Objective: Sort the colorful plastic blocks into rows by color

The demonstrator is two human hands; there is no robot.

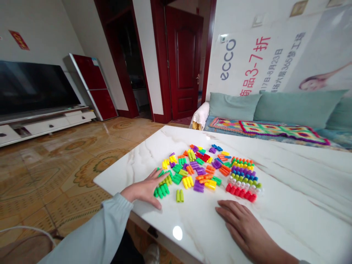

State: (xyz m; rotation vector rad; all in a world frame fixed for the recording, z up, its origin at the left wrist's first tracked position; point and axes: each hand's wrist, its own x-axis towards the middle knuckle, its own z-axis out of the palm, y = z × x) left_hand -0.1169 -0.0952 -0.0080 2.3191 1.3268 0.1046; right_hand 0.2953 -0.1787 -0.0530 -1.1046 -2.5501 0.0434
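Several small plastic bullet-shaped blocks in many colours [196, 167] lie scattered on a white marble table [288, 198]. To their right lies an assembled slab of rows, red, white, green, blue, purple, yellow [243, 179]. My left hand [145, 189] rests flat and open at the pile's left edge, fingertips touching green blocks [161, 190]. My right hand [242, 225] lies flat and open on the table, just in front of the slab's red row, holding nothing.
The table's near left edge [115, 187] drops to a patterned tile floor. A teal sofa [275, 110] with a colourful mat stands behind the table. A television on a white stand [35, 91], a red fridge [93, 86] and a dark red door [184, 62] lie farther off.
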